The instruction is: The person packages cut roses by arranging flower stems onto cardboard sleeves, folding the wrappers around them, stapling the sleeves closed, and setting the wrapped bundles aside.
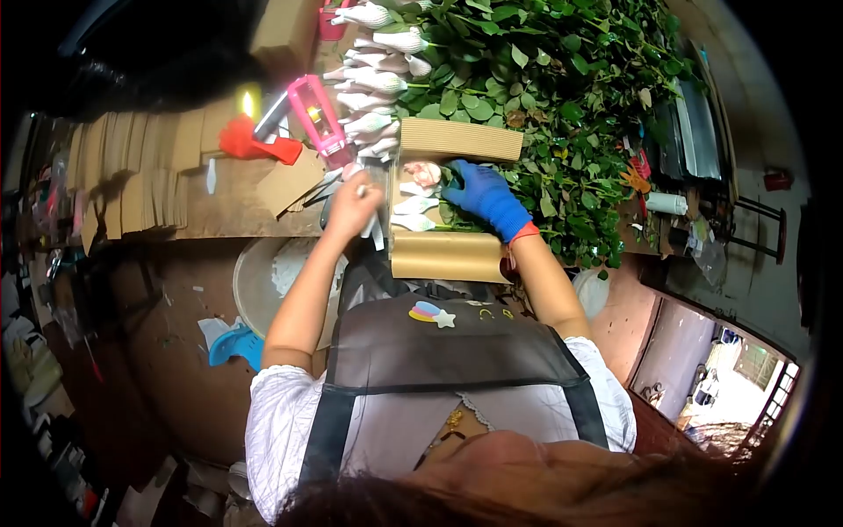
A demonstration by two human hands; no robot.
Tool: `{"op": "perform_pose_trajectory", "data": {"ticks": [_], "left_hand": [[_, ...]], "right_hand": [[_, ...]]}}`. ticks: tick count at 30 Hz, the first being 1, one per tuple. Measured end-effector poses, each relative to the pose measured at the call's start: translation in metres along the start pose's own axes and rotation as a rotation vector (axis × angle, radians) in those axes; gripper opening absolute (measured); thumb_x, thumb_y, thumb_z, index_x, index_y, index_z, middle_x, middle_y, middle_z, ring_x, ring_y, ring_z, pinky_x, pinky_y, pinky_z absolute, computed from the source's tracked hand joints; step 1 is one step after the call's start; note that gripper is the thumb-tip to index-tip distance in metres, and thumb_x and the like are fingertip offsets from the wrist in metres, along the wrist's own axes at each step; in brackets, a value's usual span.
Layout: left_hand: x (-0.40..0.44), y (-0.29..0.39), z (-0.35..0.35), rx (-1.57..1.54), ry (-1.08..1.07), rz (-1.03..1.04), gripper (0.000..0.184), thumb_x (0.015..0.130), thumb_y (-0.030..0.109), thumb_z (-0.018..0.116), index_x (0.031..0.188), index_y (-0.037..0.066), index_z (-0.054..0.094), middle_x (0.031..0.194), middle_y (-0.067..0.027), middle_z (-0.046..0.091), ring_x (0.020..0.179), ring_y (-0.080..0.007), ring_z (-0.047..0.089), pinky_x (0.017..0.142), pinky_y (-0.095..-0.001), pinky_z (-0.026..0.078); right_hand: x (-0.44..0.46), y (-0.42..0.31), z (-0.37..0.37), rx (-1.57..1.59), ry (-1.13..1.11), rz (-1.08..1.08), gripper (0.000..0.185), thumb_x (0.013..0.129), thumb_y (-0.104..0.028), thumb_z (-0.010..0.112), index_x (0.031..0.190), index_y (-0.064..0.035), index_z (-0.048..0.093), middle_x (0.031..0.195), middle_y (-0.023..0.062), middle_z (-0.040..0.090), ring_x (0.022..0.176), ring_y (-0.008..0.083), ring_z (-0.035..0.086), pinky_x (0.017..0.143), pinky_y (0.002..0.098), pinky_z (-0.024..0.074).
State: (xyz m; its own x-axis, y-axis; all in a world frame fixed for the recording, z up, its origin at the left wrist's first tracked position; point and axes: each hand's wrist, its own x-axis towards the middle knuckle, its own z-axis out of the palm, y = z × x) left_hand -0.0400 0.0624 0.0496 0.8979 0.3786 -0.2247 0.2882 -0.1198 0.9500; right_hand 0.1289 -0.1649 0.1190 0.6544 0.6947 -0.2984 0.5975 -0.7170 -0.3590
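My left hand point(354, 209), bare, is closed beside the left edge of an opened piece of corrugated cardboard point(461, 139). Whatever its curled fingers hold is too small or blurred to name. A blue knitted glove covers my right hand point(483, 193), whose fingers curve round the stem side of a pale pink rose point(423, 174) on the cardboard. Below that rose lie white-sleeved flower heads point(414, 205), with their stems running under my gloved hand. The cardboard's golden-brown flap point(450, 256) hangs over the front edge of the bench.
White-netted buds point(373, 81) lie in a column, their leafy stems point(562, 97) heaped to the right. A pink tool or holder point(318, 119) and a red object point(250, 140) sit at left near stacked cardboard sheets point(145, 162). Below the bench stands a pale round tub point(250, 281).
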Motion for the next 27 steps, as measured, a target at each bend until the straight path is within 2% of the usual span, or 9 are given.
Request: {"op": "perform_pose_trajectory", "data": {"ticks": [2,4,7,11,16,18,21,24,27], "left_hand": [[0.000,0.022,0.016,0.172,-0.054,0.105,0.035,0.086,0.039,0.074,0.085,0.006,0.062,0.072,-0.0136,0.065,0.068,-0.0275,0.063,0.064,-0.0405,0.048],[0.003,0.044,0.024,0.403,-0.102,0.074,0.037,0.089,0.041,0.072,0.084,0.005,0.064,0.076,-0.0175,0.066,0.070,-0.0316,0.065,0.066,-0.0427,0.048],[0.008,0.031,0.031,0.354,-0.055,0.215,0.034,0.092,0.036,0.068,0.085,0.003,0.066,0.074,-0.0179,0.065,0.068,-0.0300,0.063,0.066,-0.0410,0.049],[-0.001,0.016,0.044,-0.036,0.041,0.104,0.026,0.096,0.026,0.067,0.085,0.002,0.066,0.068,0.0012,0.057,0.066,-0.0081,0.050,0.060,-0.0284,0.042],[-0.007,0.014,-0.005,-0.423,0.330,-0.116,0.019,0.098,0.019,0.063,0.086,0.005,0.064,0.079,0.0009,0.065,0.074,-0.0105,0.056,0.069,-0.0297,0.047],[-0.007,-0.003,-0.014,-0.310,0.320,0.185,0.020,0.096,0.011,0.063,0.077,0.006,0.057,0.074,0.0034,0.058,0.071,-0.0065,0.051,0.063,-0.0255,0.042],[-0.029,-0.011,-0.021,-0.027,-0.071,-0.133,0.020,0.090,0.014,0.066,0.077,0.003,0.055,0.081,-0.0043,0.066,0.075,-0.0086,0.057,0.069,-0.0282,0.048],[-0.035,0.040,0.011,0.138,-0.060,-0.005,0.028,0.090,0.025,0.076,0.081,0.003,0.062,0.071,-0.0025,0.064,0.068,-0.0099,0.058,0.067,-0.0276,0.049],[-0.023,0.032,0.019,0.121,-0.269,-0.077,0.031,0.089,0.030,0.078,0.084,0.002,0.065,0.072,-0.0052,0.068,0.066,-0.0113,0.061,0.065,-0.0286,0.049]], "right_hand": [[0.002,-0.006,0.000,-0.068,-0.046,0.029,0.047,0.082,-0.046,0.071,0.117,-0.0151,0.061,0.097,0.0155,0.072,0.091,0.0345,0.070,0.080,0.0468,0.0536],[0.004,-0.008,0.009,-0.129,-0.015,0.048,0.046,0.081,-0.044,0.072,0.115,-0.0142,0.062,0.097,0.0155,0.072,0.091,0.0346,0.070,0.080,0.0466,0.0535],[0.003,-0.008,0.016,-0.156,0.060,0.016,0.042,0.083,-0.040,0.072,0.114,-0.0127,0.061,0.095,0.0148,0.072,0.090,0.0343,0.070,0.079,0.0467,0.0533],[0.000,-0.011,0.020,-0.200,0.098,-0.004,0.038,0.086,-0.036,0.069,0.114,-0.0118,0.060,0.094,0.0143,0.073,0.089,0.0335,0.070,0.077,0.0468,0.0531],[-0.009,-0.003,0.020,-0.110,0.118,-0.005,0.043,0.087,-0.039,0.068,0.123,-0.0169,0.058,0.093,0.0139,0.071,0.085,0.0342,0.069,0.075,0.0463,0.0533],[-0.026,-0.018,-0.014,0.012,0.136,-0.021,0.045,0.087,-0.040,0.068,0.127,-0.0210,0.058,0.094,0.0127,0.072,0.084,0.0341,0.069,0.075,0.0452,0.0540],[-0.041,-0.019,-0.030,0.062,0.119,-0.176,0.037,0.090,-0.041,0.063,0.121,-0.0205,0.061,0.092,0.0109,0.072,0.085,0.0319,0.069,0.075,0.0447,0.0539],[-0.035,-0.019,-0.015,-0.133,-0.106,-0.187,0.033,0.091,-0.041,0.061,0.112,-0.0151,0.063,0.091,0.0118,0.072,0.085,0.0307,0.070,0.074,0.0441,0.0533],[-0.017,-0.025,-0.005,-0.377,-0.361,-0.075,0.036,0.093,-0.041,0.060,0.110,-0.0101,0.063,0.092,0.0136,0.073,0.087,0.0296,0.072,0.073,0.0435,0.0534]]}}
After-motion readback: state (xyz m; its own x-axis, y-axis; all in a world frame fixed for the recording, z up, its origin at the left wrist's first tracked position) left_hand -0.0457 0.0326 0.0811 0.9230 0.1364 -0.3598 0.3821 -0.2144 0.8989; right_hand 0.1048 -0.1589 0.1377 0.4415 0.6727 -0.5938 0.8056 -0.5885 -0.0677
